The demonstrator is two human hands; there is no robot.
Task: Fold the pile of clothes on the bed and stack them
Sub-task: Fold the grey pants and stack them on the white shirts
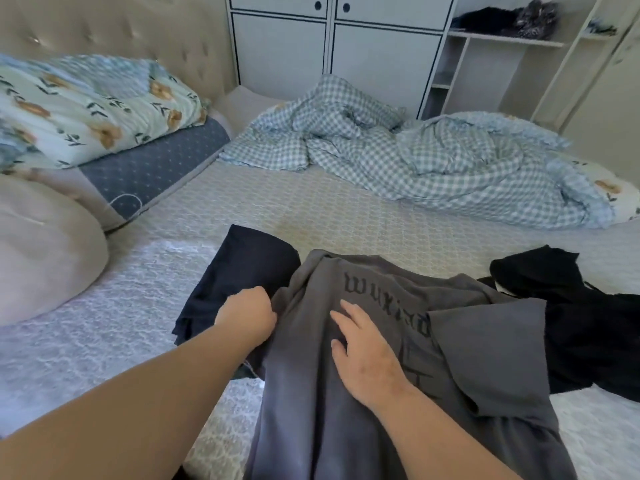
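A grey T-shirt with black gothic lettering lies spread in front of me on the bed. My left hand is closed on the shirt's left edge, pinching the cloth. My right hand rests flat on the shirt's middle with its fingers spread. Partly under the shirt's left side lies a folded dark navy garment. A crumpled black garment sits to the right, touching the shirt's sleeve.
A rumpled blue checked duvet fills the far side of the bed. Floral and navy pillows and a beige cushion are stacked at the left. White cupboards and open shelves stand behind.
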